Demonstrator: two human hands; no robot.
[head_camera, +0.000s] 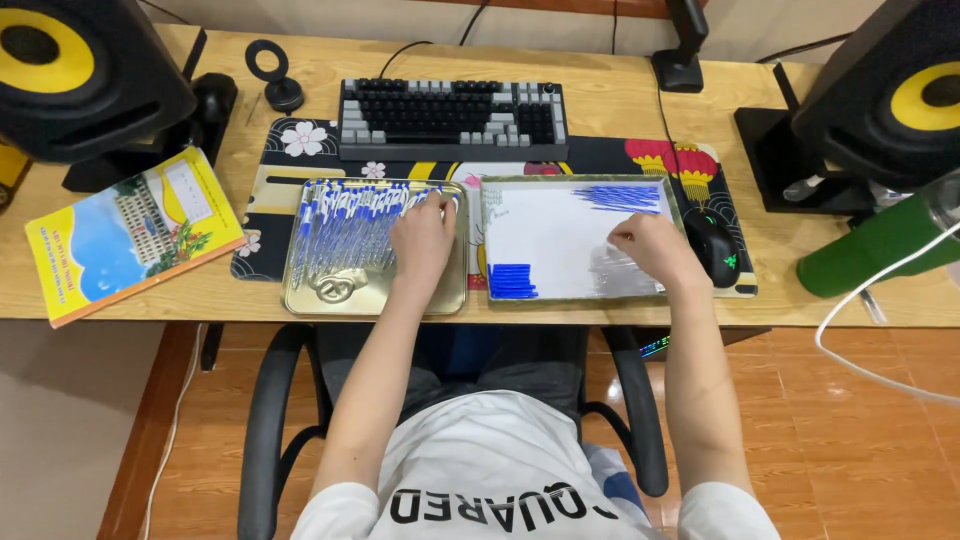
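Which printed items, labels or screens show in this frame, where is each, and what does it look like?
Booklet: desk's left end, flat, rectangular, yellow cover with blue sky and building picture.
Desk mat: under keyboard and trays, black with flower and red lantern prints.
No screens visible.

Home computer desk, wooden desk (600, 105), mechanical keyboard (452, 118), mouse (716, 252), two studio speakers (80, 70), swivel chair (270, 420), tiled floor (860, 440)

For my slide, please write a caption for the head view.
Left hand on pens in gold tray; right hand on white tray.
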